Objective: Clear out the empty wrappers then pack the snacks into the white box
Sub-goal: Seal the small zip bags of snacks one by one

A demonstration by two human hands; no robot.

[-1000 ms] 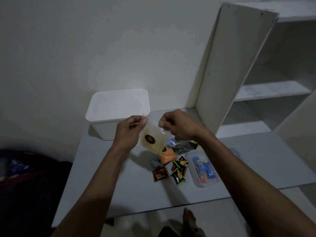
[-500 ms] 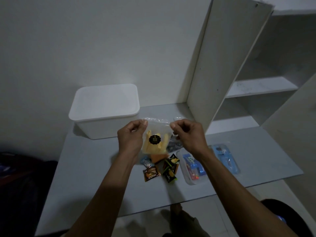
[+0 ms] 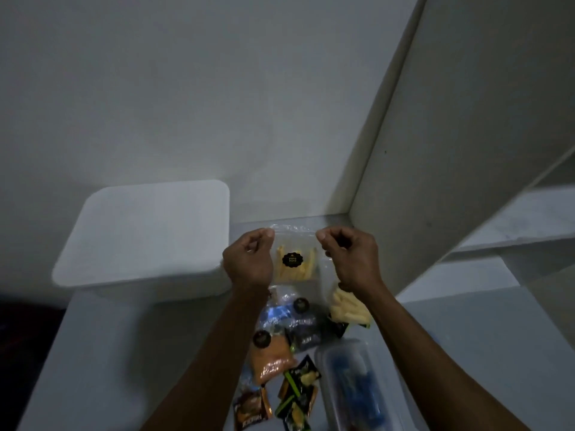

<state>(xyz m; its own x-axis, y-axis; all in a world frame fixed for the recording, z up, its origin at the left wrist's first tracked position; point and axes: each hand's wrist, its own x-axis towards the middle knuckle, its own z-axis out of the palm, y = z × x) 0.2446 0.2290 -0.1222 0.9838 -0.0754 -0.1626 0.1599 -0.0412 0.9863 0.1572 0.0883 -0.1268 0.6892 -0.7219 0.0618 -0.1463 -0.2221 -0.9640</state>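
Setting: probably a room in a home, dimly lit. Evidence: plain white wall (image 3: 186, 88), white shelving unit (image 3: 466, 150), grey desk (image 3: 124, 353) strewn with snack packets (image 3: 270, 359).

Left hand (image 3: 249, 262) and right hand (image 3: 348, 259) each pinch a top corner of a clear snack bag (image 3: 295, 259) of pale yellow sticks with a round black label, held up just right of the white box (image 3: 143, 237), lid on. Below the bag, on the grey table (image 3: 109, 353): second yellow-stick bag (image 3: 347, 307), orange packet (image 3: 270, 359), dark blue wrappers (image 3: 298, 325), small brown sachet (image 3: 250, 410), green-black sachets (image 3: 297, 390), clear lidded container (image 3: 354, 387). White shelf panel (image 3: 451, 150) stands well right of the box.
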